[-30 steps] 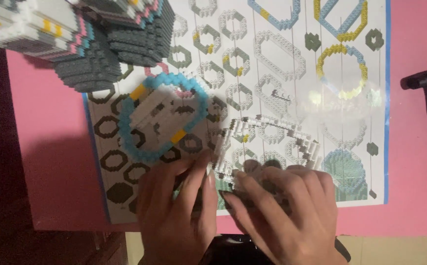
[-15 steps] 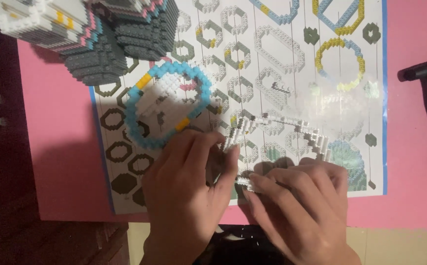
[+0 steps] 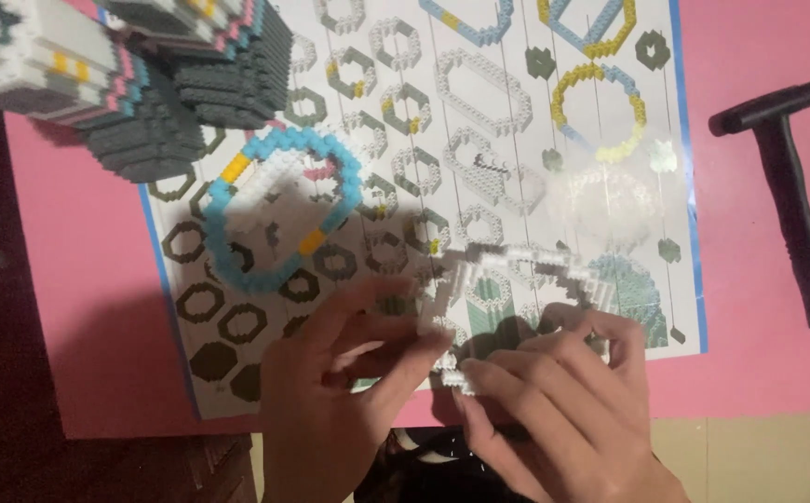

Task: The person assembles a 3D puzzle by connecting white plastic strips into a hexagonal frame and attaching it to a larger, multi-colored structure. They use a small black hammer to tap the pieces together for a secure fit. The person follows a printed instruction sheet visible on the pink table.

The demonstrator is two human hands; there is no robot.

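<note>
My left hand [image 3: 330, 401] and right hand [image 3: 563, 419] both have hold of one white ring [image 3: 507, 279] of tiny bricks, an open loop lying over the lower middle of the sheet [image 3: 517, 121]. The left fingers are curled, with the fingertips pinching the ring's near-left edge; the right fingers close over its near edge from the other side. Compared with a second ago, my hands have spread a little apart and the ring has turned, so more of its far side shows beyond my fingers, and the camera sits closer. I take that to mean I am still pressing bricks into this layer, not yet finished with it.

Counting: two hands, one white ring held, one blue ring [image 3: 279, 210] with yellow and white bits lying loose on the sheet to the left, well clear of my hands. One stacked model [image 3: 135, 74] of grey, white and pink layers stands at the top left corner. One black tool [image 3: 791, 177] lies alone to the right on the pink table [image 3: 768, 363].
</note>
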